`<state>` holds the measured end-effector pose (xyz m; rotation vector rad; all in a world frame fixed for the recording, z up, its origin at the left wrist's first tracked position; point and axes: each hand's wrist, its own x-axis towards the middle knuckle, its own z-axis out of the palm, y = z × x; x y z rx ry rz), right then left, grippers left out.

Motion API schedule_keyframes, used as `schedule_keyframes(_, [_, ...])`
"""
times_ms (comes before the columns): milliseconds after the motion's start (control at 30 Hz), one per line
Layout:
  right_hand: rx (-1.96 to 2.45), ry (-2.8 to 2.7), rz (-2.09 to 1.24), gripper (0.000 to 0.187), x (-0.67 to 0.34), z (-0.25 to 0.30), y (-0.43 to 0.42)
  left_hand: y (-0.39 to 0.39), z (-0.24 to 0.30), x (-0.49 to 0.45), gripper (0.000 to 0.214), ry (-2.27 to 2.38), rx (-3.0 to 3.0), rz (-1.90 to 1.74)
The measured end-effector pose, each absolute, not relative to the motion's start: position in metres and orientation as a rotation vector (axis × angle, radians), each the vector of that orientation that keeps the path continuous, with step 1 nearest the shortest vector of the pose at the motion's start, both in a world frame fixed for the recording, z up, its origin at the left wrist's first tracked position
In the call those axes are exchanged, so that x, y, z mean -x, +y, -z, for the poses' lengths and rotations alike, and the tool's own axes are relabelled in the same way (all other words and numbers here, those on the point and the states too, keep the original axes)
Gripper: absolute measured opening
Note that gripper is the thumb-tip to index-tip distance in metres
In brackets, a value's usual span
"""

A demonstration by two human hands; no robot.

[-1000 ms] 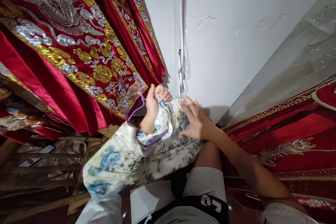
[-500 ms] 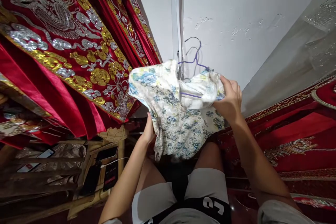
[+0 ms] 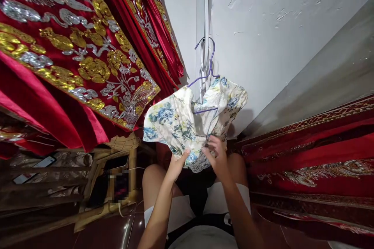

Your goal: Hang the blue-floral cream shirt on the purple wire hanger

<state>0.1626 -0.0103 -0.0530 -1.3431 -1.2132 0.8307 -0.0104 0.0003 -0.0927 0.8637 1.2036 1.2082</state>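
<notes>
Currently, the top (image 3: 166,118) is being carried on the hanger (image 3: 210,71) and gripped near its lower edge by the left hand (image 3: 177,164). Its front is being touched by the right hand (image 3: 216,155), fingers bent, grip unclear.

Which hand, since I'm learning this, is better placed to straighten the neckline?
Probably the right hand: it is at the bottom of the neckline, while the left hand holds the shirt lower down.

Single head-worn cam, looking forward and down over the wearer's thighs (image 3: 153,181) (wide view); floral garment (image 3: 168,118) near, mid-frame, white wall (image 3: 254,58) behind it.
</notes>
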Motion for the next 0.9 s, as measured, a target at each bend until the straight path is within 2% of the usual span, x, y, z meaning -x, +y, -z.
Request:
schedule_keyframes(133, [1.333,-1.106,-1.052,0.033,-0.149,0.071,-0.002,-0.004,0.092,0.013,0.075,1.172,-0.860,-1.236])
schedule_keyframes(400, [1.302,-1.244,-1.116,0.029,-0.168,0.049,0.007,-0.005,0.089,0.017,0.073,1.257,-0.841,-1.257])
schedule_keyframes(567, [1.276,-1.241,-1.254,0.030,-0.169,0.052,-0.002,-0.013,0.099,0.001,0.056,1.618,-1.017,-1.744])
schedule_keyframes(633, [1.281,-1.241,-1.276,0.031,-0.169,0.052,-0.005,-0.017,0.101,-0.012,0.048,1.675,-1.220,-1.818])
schedule_keyframes(833, [1.200,-1.345,-1.369,0.032,-0.173,0.043,-0.008,-0.012,0.100,-0.049,0.009,1.363,-1.573,-1.358])
schedule_keyframes(900, [1.200,-1.356,-1.401,0.032,-0.175,0.037,-0.009,-0.007,0.098,-0.052,0.008,1.361,-1.583,-1.333])
